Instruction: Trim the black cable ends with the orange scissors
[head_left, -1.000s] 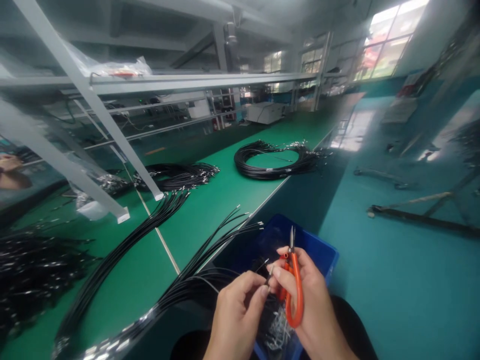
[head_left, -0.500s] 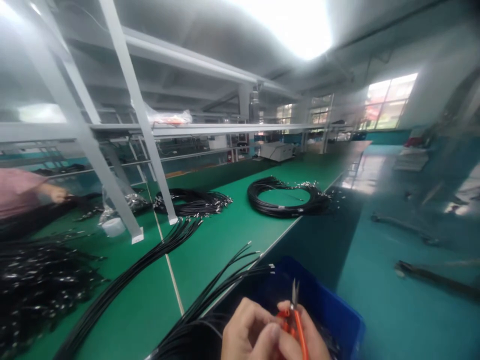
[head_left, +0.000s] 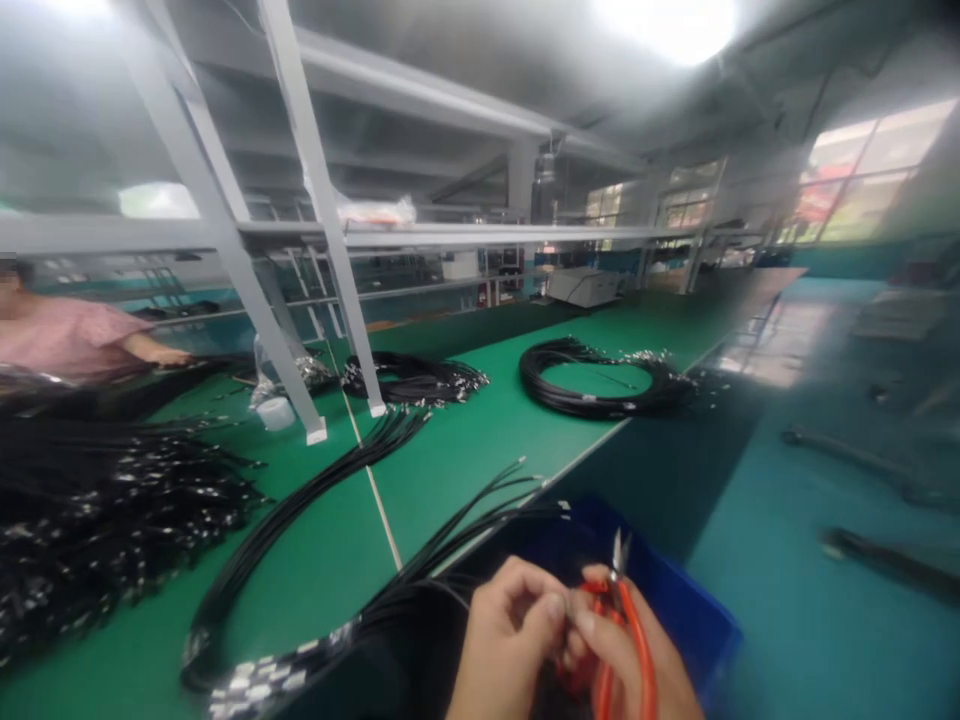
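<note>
Low in the head view, my left hand [head_left: 510, 640] pinches something small that I cannot make out, its fingertips touching those of my right hand [head_left: 637, 640]. Orange-handled snips [head_left: 645, 660] lie in my right hand, blades pointing up and slightly parted. Both hands are over a blue bin [head_left: 697, 610]. Just left of them, a bundle of black cables [head_left: 420, 590] runs along the table edge, its ends reaching over the bin. White labels or tags [head_left: 262, 680] show on the cable bundle at the bottom.
The green table [head_left: 465, 470] holds a coiled black cable ring [head_left: 592, 405], another coil [head_left: 420, 380] and a large cable pile [head_left: 112, 510]. White shelf posts [head_left: 337, 250] rise from it. A person in pink [head_left: 67, 335] reaches over cables at far left. A grey box [head_left: 585, 287] stands farther back.
The view has turned left and down, showing more of the person in pink and the labelled bundle. The snips' orange handles are spread wider, and my hands remain together over the bin.
</note>
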